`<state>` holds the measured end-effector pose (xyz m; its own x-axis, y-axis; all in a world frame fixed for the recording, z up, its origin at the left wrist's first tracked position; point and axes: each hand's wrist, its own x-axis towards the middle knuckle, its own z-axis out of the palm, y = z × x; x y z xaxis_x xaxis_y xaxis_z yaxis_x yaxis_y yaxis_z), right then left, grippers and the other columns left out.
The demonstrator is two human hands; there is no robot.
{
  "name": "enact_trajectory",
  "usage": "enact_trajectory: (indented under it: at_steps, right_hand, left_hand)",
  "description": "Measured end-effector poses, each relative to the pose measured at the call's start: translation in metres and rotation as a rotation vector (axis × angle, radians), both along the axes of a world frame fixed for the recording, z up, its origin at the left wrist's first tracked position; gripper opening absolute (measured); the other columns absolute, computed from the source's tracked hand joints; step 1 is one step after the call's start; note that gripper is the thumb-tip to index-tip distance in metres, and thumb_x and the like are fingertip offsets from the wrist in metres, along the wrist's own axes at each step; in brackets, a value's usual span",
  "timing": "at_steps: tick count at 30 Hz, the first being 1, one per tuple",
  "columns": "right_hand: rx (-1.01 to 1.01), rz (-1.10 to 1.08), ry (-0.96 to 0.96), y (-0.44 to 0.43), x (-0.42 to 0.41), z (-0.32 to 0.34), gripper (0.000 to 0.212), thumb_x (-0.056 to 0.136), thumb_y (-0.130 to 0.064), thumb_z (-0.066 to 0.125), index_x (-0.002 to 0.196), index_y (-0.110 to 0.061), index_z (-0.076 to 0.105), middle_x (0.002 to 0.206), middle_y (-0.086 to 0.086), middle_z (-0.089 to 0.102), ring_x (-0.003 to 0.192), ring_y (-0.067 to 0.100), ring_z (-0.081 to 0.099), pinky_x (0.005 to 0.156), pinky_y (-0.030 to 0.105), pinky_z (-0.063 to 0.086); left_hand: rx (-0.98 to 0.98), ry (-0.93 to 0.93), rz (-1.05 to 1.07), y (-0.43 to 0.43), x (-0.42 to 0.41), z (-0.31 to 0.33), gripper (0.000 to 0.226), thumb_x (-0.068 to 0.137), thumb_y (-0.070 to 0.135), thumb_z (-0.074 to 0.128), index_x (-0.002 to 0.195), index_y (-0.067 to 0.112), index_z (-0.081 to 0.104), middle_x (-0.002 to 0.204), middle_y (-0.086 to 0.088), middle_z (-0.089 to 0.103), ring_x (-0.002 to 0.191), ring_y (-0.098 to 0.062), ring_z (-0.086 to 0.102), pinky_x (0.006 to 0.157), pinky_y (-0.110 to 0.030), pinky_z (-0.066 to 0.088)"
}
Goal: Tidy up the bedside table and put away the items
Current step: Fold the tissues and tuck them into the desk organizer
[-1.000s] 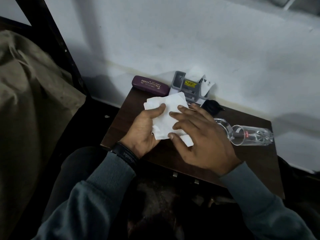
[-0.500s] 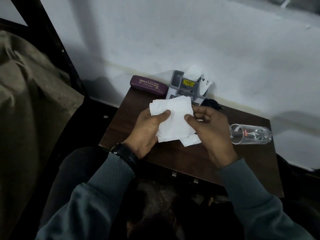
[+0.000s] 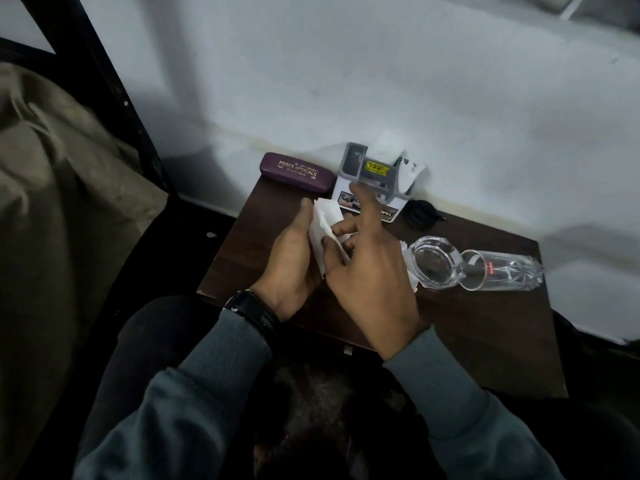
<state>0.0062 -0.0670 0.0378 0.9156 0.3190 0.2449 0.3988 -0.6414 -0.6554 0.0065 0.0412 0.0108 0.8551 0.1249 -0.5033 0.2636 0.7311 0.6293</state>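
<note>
We hold the tissue (image 3: 323, 230) upright between our two hands, above the middle of the surface (image 3: 485, 323). The left hand (image 3: 291, 268) is cupped around its near side with the thumb up along the edge, so the sheet is propped and cannot flop. The right hand (image 3: 367, 271) presses in from the other side with the fingers (image 3: 360, 206) spread and the forefinger raised; it looks more like flattening or folding the sheet against the left palm than a firm grip. We judge that we are folding the tissue small so it can be put away or thrown out neatly.

The rest waits for us. A case (image 3: 296, 171) lies along the wall at the back left. Just beside it stands a grey organiser (image 3: 363, 168) with white paper tucked in its right side, probably where loose bits belong. A black item (image 3: 420, 214) lies near its right; we cannot tell what it is. A glass (image 3: 502, 270) lies on its side at the right, touching a clear dish (image 3: 436, 265), and a white scrap shows under the dish.

The glass may roll if we brush it.
</note>
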Motion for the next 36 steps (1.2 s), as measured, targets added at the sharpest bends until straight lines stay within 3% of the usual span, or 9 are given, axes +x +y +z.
enact_trajectory:
  at_steps: [2, 4, 7, 12, 15, 18, 25, 31, 36]
  right_hand:
    - [-0.008, 0.037, 0.044, -0.001, -0.001, 0.000, 0.082, 0.089, -0.016, 0.071, 0.158, -0.022, 0.026, 0.107, -0.009, 0.070, 0.095, 0.011, 0.068, 0.087, 0.031, 0.055]
    - [0.018, 0.071, 0.096, -0.004, -0.003, -0.001, 0.089, 0.084, -0.020, 0.072, 0.159, -0.025, 0.023, 0.106, -0.013, 0.071, 0.094, 0.003, 0.067, 0.083, 0.018, 0.054]
    - [0.200, -0.008, 0.131, -0.015, -0.001, -0.001, 0.083, 0.081, -0.026, 0.069, 0.153, -0.030, 0.028, 0.100, -0.019, 0.073, 0.091, -0.003, 0.068, 0.074, 0.006, 0.049]
    - [0.347, -0.176, 0.407, -0.042, 0.038, 0.011, 0.082, 0.085, -0.027, 0.082, 0.151, -0.025, 0.033, 0.091, -0.021, 0.078, 0.088, -0.005, 0.072, 0.080, 0.023, 0.053]
    - [0.261, -0.050, 0.631, -0.047, 0.052, 0.016, 0.085, 0.084, -0.026, 0.085, 0.152, -0.022, 0.034, 0.088, -0.012, 0.081, 0.084, -0.004, 0.074, 0.077, 0.025, 0.049]
    - [0.218, 0.009, 0.717, -0.046, 0.057, 0.017, 0.081, 0.083, -0.019, 0.085, 0.150, -0.021, 0.039, 0.094, 0.002, 0.081, 0.084, 0.007, 0.075, 0.072, 0.027, 0.055]
    - [0.415, -0.083, 0.602, -0.045, 0.063, 0.012, 0.056, 0.086, -0.007, 0.081, 0.135, -0.020, 0.057, 0.098, 0.005, 0.081, 0.090, 0.018, 0.079, 0.072, 0.039, 0.066]
    - [0.238, 0.095, 0.679, -0.055, 0.086, 0.027, 0.072, 0.080, 0.004, 0.083, 0.134, -0.027, 0.049, 0.093, -0.001, 0.082, 0.081, 0.016, 0.079, 0.063, 0.030, 0.064]
    - [0.207, -0.012, 0.491, -0.042, 0.115, 0.045, 0.073, 0.080, 0.005, 0.081, 0.141, -0.018, 0.047, 0.098, 0.012, 0.077, 0.075, 0.018, 0.078, 0.063, 0.037, 0.065]
  left_hand:
    - [0.000, -0.020, -0.033, 0.001, -0.001, 0.001, 0.058, 0.105, 0.053, 0.046, 0.126, 0.005, 0.069, 0.102, -0.014, 0.074, 0.090, -0.024, 0.071, 0.071, -0.031, 0.063]
    - [0.103, -0.075, -0.057, 0.001, -0.001, -0.003, 0.034, 0.106, 0.036, 0.055, 0.111, 0.006, 0.071, 0.085, -0.008, 0.075, 0.075, -0.019, 0.072, 0.067, -0.030, 0.061]
    - [0.147, -0.124, -0.036, -0.001, -0.002, -0.006, 0.023, 0.107, 0.011, 0.050, 0.117, 0.002, 0.069, 0.096, -0.013, 0.076, 0.084, -0.024, 0.071, 0.085, -0.040, 0.058]
    - [0.246, -0.138, -0.116, -0.002, -0.007, -0.003, 0.025, 0.110, 0.014, 0.045, 0.126, 0.020, 0.064, 0.107, -0.001, 0.080, 0.090, -0.017, 0.078, 0.072, -0.037, 0.063]
    - [0.297, -0.128, -0.167, -0.006, -0.007, 0.001, 0.038, 0.110, 0.018, 0.045, 0.147, 0.028, 0.048, 0.132, -0.007, 0.069, 0.114, -0.026, 0.070, 0.086, -0.052, 0.057]
    - [0.320, -0.138, -0.238, -0.010, -0.006, 0.005, 0.041, 0.109, 0.016, 0.047, 0.150, 0.023, 0.047, 0.139, -0.015, 0.065, 0.125, -0.037, 0.065, 0.095, -0.064, 0.053]
    - [0.416, -0.110, -0.102, -0.001, -0.002, -0.008, 0.063, 0.086, 0.002, 0.080, 0.140, 0.019, 0.051, 0.113, -0.021, 0.075, 0.101, -0.025, 0.077, 0.069, -0.033, 0.064]
    - [0.701, -0.159, -0.119, 0.000, 0.003, -0.022, 0.071, 0.084, 0.008, 0.084, 0.139, 0.030, 0.045, 0.104, -0.007, 0.073, 0.097, -0.016, 0.071, 0.079, -0.025, 0.056]
    - [0.601, -0.060, 0.038, 0.000, 0.008, -0.020, 0.060, 0.091, 0.010, 0.077, 0.142, 0.017, 0.047, 0.105, 0.003, 0.076, 0.098, -0.006, 0.073, 0.092, -0.030, 0.059]
